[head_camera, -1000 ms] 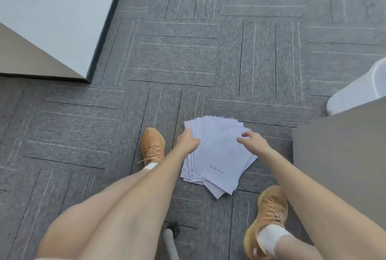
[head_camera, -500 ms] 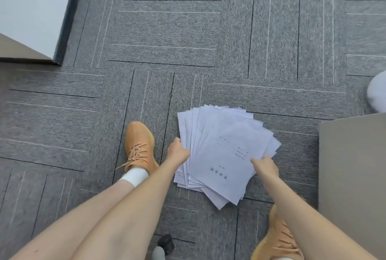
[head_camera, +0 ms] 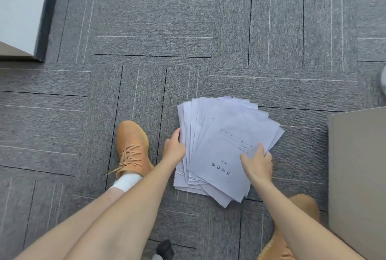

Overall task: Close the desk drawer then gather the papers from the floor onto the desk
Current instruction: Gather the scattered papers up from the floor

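A fanned stack of several white printed papers (head_camera: 217,144) lies on the grey carpet floor in front of me. My left hand (head_camera: 174,147) grips the stack's left edge, fingers curled around it. My right hand (head_camera: 258,162) rests on the top sheet at the stack's right edge, with the fingers bent over that edge. The grey desk side (head_camera: 357,176) stands at the right edge of the view. No drawer is in view.
My orange shoes (head_camera: 131,147) flank the papers, the right shoe (head_camera: 292,228) partly hidden under my forearm. A white wall panel (head_camera: 18,9) and a beige furniture corner (head_camera: 12,53) sit at upper left. A black chair caster (head_camera: 165,249) is near the bottom edge.
The camera has dropped closer to the floor. My right hand slid from the far right edge of the papers down to their near right side, and my left hand kept hold of the left edge.
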Available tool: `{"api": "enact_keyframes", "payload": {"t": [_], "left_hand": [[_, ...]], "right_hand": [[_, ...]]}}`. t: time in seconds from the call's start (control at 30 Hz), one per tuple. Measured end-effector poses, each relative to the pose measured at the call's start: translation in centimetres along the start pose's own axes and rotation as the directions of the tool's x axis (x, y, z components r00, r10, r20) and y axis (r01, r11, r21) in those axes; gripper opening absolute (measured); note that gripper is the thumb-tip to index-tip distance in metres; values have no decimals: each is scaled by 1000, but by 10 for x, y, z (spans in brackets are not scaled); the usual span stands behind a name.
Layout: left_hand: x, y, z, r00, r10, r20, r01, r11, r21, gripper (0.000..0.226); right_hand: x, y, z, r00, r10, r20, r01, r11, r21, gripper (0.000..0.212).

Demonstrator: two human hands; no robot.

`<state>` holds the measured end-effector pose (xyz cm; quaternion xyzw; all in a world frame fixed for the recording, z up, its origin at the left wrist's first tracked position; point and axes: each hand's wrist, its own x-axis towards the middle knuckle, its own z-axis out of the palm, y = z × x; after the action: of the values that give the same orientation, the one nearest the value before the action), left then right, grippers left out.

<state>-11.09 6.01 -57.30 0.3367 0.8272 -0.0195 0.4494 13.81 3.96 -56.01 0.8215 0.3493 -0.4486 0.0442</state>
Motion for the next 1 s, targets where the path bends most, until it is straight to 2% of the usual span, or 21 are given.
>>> {"api": "enact_keyframes", "payload": {"t": [0.1,0.23,0.33,0.4,0.47,0.5,0.63,0.7,0.83,0.9,1.0], "left_hand": [[4,-2,3,999,46,20,-46,998,33,69],[1,0,8,996,82,-18,-82,996,45,69],[-1,2,11,999,7,-53,-10,999,-47,65],[-3,5,12,996,-84,-41,79,989,-128,52],[-3,6,14,993,-118,-17,114,983,-147,39],[-2,6,16,994,-112,-4,111,986,-125,38],[-8,10,20,998,-39,-46,43,995,95,42],[-15,13,25,996,11,-90,9,976,220,45],[-21,20,31,991,-61,-121,71,994,86,58],[-21,22,31,990,-94,-102,94,996,-6,62],[-19,21,27,991,-101,-84,97,994,-58,60]], "right_hand": [[3,-1,0,999,-17,-44,18,1000,17,79],[8,7,-2,991,21,-133,19,954,298,68],[17,6,-6,983,155,-101,-83,858,508,66],[24,6,-7,973,221,-61,-151,817,556,53],[28,7,-8,984,173,-39,-131,858,496,30],[30,8,-7,991,131,-29,-103,883,457,27],[32,4,-4,1000,-3,9,0,955,298,32],[28,2,-2,1000,-15,-4,16,966,258,34],[25,0,6,999,32,-22,-25,964,266,49],[24,-1,7,999,31,-23,-24,961,275,50],[25,2,8,999,33,-15,-27,959,283,44]]}}
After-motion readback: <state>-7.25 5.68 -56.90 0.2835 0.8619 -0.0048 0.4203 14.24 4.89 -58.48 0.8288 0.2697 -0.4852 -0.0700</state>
